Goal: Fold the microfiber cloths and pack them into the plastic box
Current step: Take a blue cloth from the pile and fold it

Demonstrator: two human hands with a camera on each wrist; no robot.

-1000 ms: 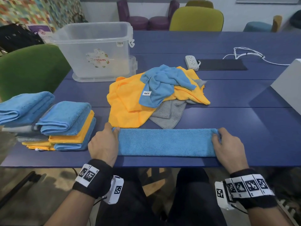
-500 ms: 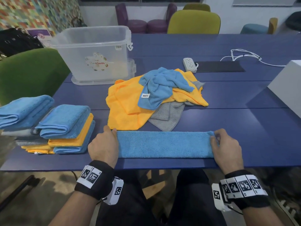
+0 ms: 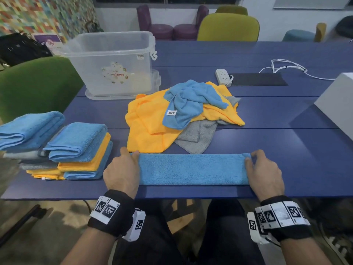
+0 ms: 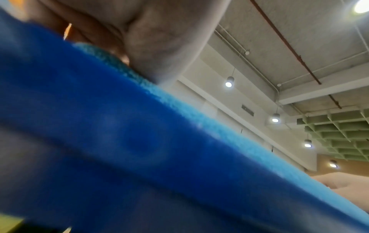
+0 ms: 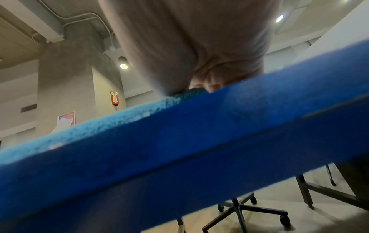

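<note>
A blue cloth (image 3: 193,169), folded into a long narrow strip, lies along the near edge of the blue table (image 3: 277,150). My left hand (image 3: 129,153) grips its left end and my right hand (image 3: 252,156) grips its right end, thumbs on top. Both wrist views show only the heel of the hand, the cloth's fuzzy edge (image 4: 179,104) (image 5: 95,126) and the table edge; the fingers are hidden. The clear plastic box (image 3: 110,62) stands open at the far left. A loose pile of orange (image 3: 149,127), blue (image 3: 189,104) and grey (image 3: 196,134) cloths lies behind the strip.
Two stacks of folded cloths (image 3: 76,150) (image 3: 28,131) sit at the table's left edge beside a green chair (image 3: 34,87). A white power strip (image 3: 223,76), a dark mat (image 3: 257,79) and a white cable (image 3: 286,66) lie far right. A white box (image 3: 336,104) stands at the right edge.
Both hands and the blue strip stay where they were; only the head view has shifted slightly.
</note>
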